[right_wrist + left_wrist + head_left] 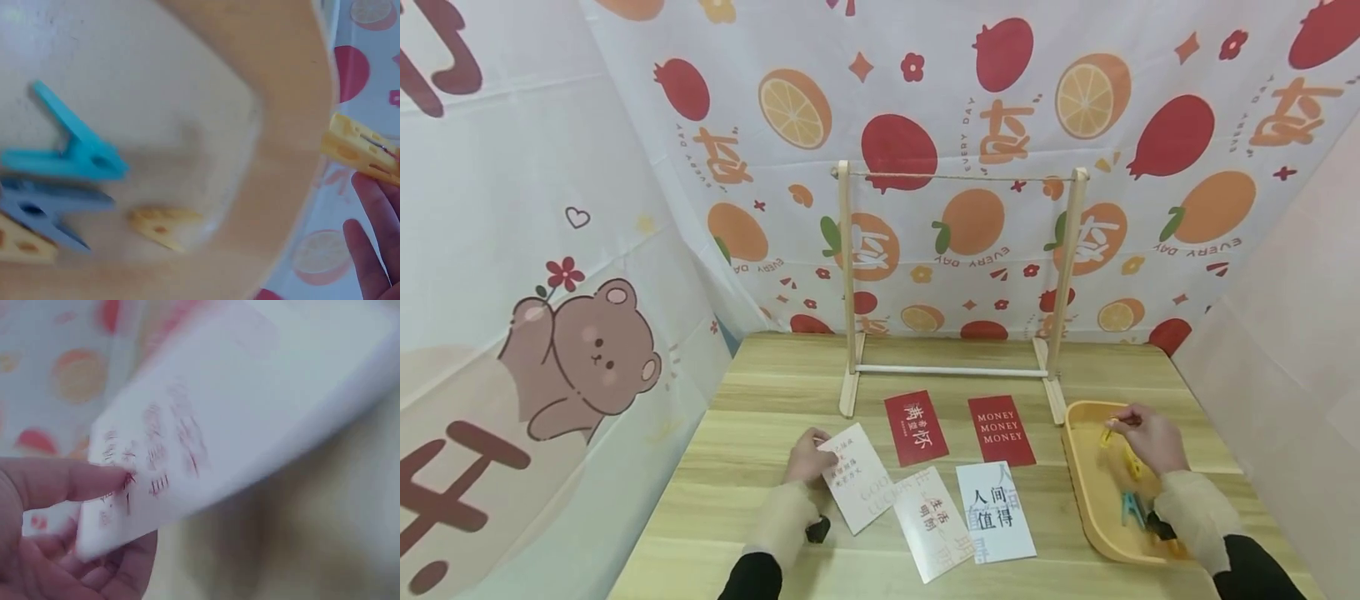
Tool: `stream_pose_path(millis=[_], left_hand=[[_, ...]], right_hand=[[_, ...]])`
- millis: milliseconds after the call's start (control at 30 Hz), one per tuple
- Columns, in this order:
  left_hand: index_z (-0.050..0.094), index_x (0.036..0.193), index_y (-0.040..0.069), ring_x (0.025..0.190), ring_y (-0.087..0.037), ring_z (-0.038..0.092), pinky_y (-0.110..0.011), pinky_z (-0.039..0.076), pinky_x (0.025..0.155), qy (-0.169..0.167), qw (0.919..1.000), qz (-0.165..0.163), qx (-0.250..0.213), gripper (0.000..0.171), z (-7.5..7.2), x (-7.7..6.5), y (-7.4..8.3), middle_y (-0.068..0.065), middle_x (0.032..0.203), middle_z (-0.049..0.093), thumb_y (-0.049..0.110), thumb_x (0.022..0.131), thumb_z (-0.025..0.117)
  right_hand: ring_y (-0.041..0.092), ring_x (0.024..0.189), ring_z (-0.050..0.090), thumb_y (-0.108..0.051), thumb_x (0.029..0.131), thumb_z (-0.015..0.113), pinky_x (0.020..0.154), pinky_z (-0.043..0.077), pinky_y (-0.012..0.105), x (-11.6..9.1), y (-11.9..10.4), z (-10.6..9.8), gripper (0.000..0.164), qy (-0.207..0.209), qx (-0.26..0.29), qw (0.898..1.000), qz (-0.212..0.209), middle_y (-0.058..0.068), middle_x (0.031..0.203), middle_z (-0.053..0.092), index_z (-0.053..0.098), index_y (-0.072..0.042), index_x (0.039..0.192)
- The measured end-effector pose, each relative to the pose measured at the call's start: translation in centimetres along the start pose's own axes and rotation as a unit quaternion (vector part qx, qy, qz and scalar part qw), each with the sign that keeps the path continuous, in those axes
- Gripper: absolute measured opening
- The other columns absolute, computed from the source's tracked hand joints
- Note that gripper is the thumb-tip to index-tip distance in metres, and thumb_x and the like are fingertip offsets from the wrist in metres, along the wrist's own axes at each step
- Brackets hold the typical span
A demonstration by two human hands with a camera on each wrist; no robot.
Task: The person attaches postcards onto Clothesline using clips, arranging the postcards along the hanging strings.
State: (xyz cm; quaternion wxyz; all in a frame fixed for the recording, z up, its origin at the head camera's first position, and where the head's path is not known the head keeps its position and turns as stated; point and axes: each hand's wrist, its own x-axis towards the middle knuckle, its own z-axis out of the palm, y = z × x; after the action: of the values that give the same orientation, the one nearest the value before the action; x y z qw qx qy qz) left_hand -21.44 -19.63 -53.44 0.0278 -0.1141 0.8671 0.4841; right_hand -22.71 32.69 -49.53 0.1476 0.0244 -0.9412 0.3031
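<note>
My left hand (808,458) pinches one end of a white card (856,479) with red writing, thumb on its face and fingers behind, as the left wrist view shows. Over the yellow basket (1078,467), my right hand (1152,437) holds a yellow clothespin (362,147) between its fingertips. Inside the basket lie a teal clothespin (81,147), a grey-blue clothespin (47,203) and further yellow clothespins (164,226). A second cream card (928,521) lies just right of the held one, beside a white card (995,517) with black characters.
Two red cards (917,429) lie farther back on the wooden table (700,500). Behind them stands a wooden frame (847,292) with a string (958,176) tied across its top. Printed fabric (1000,275) hangs behind the table.
</note>
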Motion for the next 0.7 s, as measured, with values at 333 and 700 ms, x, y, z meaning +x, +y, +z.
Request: stream_pose_path(millis=[333, 700], left_hand=[[0.044, 0.126, -0.004, 0.091, -0.012, 0.059, -0.029, 0.043, 0.091, 0.01, 0.9276, 0.028, -0.372, 0.045, -7.5, 2.4, 9.3, -0.006, 0.108, 0.059, 0.01, 0.088, 0.062], [0.061, 0.109, 0.001, 0.076, -0.012, 0.056, -0.023, 0.043, 0.072, 0.073, 0.8354, 0.099, -0.536, 0.027, -7.3, 6.7, 23.7, -0.003, 0.086, 0.063, 0.011, 0.085, 0.067]], right_hand=[[0.012, 0.062, 0.057, -0.014, 0.08, 0.072, 0.051, 0.042, 0.018, 5.6, -10.6, -6.3, 0.015, 0.083, 0.036, 0.99, -0.109, 0.014, 0.076, 0.067, 0.066, 0.0, 0.081], [0.006, 0.077, 0.058, -0.022, 0.081, 0.071, 0.066, 0.043, 0.019, 17.3, -28.6, -10.3, 0.029, 0.086, 0.177, 0.973, -0.121, 0.007, 0.091, 0.068, 0.066, 0.003, 0.095]])
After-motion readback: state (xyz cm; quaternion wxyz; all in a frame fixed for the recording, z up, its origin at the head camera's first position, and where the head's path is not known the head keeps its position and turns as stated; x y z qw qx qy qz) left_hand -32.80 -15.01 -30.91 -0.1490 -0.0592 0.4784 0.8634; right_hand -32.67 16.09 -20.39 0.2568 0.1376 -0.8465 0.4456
